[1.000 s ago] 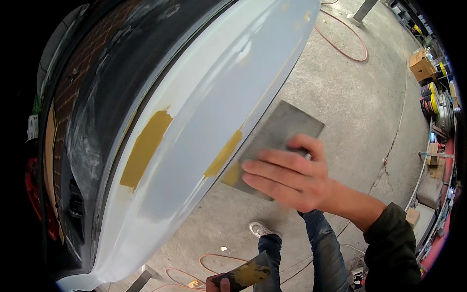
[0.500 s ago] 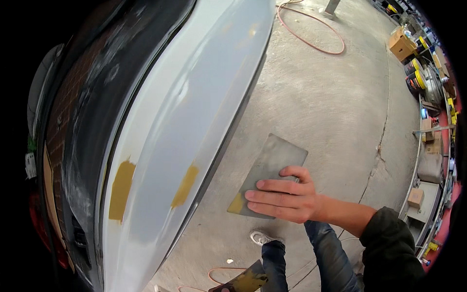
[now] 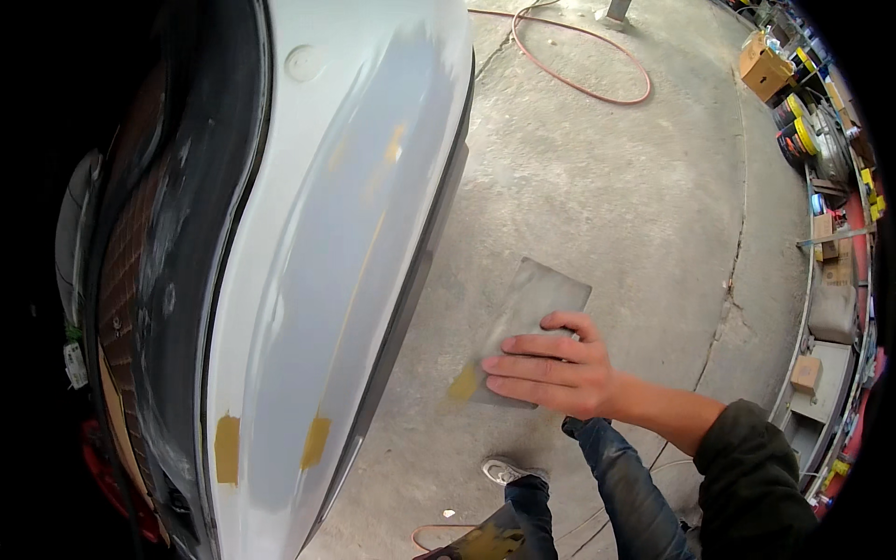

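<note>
My right hand [image 3: 551,369] grips a flat grey putty spreader [image 3: 541,289] by its lower part, fingers laid across its face. Mustard-coloured putty [image 3: 461,384] coats the spreader's lower left corner. It is held over the floor, apart from the white and grey car body panel [image 3: 313,299] to the left. Two putty patches lie on that panel: a left one [image 3: 227,450] and a right one [image 3: 316,442], with a thin yellowish line running up from the latter. At the bottom edge shows part of a putty-smeared board [image 3: 490,541]. My left hand is out of sight.
A red hose [image 3: 644,84] loops over the concrete floor [image 3: 597,196]. Along the right stand shelves with a cardboard box [image 3: 765,67], tubs [image 3: 796,140] and smaller boxes. My legs [image 3: 621,481] and a shoe [image 3: 504,470] are below the hand. Dark car trim [image 3: 177,280] borders the panel.
The view has shifted, so the car panel and its patches sit lower in the picture. My right hand keeps hold of the spreader, off the panel. The board has slipped further below the edge.
</note>
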Available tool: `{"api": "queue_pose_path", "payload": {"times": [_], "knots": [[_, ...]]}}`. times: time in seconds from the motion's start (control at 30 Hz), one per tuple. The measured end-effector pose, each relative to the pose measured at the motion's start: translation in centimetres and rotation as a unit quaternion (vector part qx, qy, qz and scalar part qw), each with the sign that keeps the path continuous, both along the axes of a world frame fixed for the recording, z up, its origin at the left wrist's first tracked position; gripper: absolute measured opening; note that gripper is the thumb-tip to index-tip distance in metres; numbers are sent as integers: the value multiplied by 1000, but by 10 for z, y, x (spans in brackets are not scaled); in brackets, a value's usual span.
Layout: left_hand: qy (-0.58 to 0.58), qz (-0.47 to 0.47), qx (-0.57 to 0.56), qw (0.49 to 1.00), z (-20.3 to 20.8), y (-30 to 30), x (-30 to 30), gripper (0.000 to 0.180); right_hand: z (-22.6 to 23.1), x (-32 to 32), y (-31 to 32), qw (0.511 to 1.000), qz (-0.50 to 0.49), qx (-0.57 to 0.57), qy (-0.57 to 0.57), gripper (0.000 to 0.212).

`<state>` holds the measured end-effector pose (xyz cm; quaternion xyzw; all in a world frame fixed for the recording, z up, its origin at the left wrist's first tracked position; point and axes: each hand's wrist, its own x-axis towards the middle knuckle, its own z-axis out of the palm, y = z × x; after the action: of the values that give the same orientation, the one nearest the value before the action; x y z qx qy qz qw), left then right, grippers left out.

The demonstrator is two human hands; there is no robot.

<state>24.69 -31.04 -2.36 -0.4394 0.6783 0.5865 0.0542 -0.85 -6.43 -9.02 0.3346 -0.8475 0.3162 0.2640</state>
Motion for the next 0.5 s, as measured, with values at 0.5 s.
{"api": "queue_pose_path", "payload": {"times": [0.5], "knots": [[-26,57,51,997,27,88,-74,16,51,-123,52,962,137,6,-235,12]]}}
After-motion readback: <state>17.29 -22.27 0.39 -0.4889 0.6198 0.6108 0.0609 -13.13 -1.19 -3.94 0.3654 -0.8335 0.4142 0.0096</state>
